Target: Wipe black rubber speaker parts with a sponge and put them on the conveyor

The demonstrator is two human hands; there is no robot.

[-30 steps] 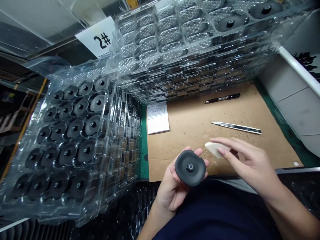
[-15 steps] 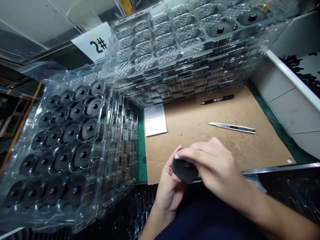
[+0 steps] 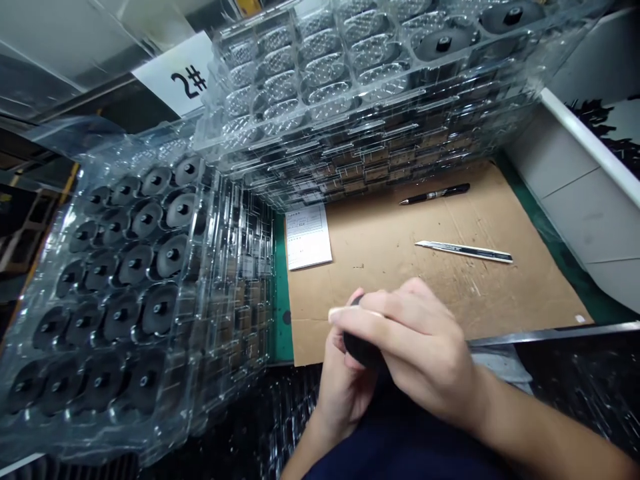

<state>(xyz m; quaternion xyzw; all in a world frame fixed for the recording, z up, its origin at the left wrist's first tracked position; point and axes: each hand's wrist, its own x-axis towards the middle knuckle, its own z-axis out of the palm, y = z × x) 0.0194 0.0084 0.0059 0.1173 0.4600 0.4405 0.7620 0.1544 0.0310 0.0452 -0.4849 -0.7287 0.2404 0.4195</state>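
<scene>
My left hand (image 3: 345, 393) cups a black rubber disc (image 3: 361, 350) from below, and the disc is tilted and mostly covered. My right hand (image 3: 415, 340) curls over the disc's upper face, with its fingertips against the far rim. The disc's central hex nut is hidden by those fingers. The pale wedge-shaped piece held earlier does not show, and it seems to be hidden inside my right hand.
To the left lies a clear plastic tray (image 3: 135, 280) of black discs, and a taller tray stack (image 3: 360, 113) rises ahead. On the cardboard sheet (image 3: 400, 280) are a pen (image 3: 435, 193), a utility knife (image 3: 465, 251) and a paper form (image 3: 307, 237). A "2#" card (image 3: 177, 75) stands behind.
My right hand has moved from beside the disc onto it, and the pale wedge has gone from sight. The disc has tilted away from face-on, and the view has shifted slightly.
</scene>
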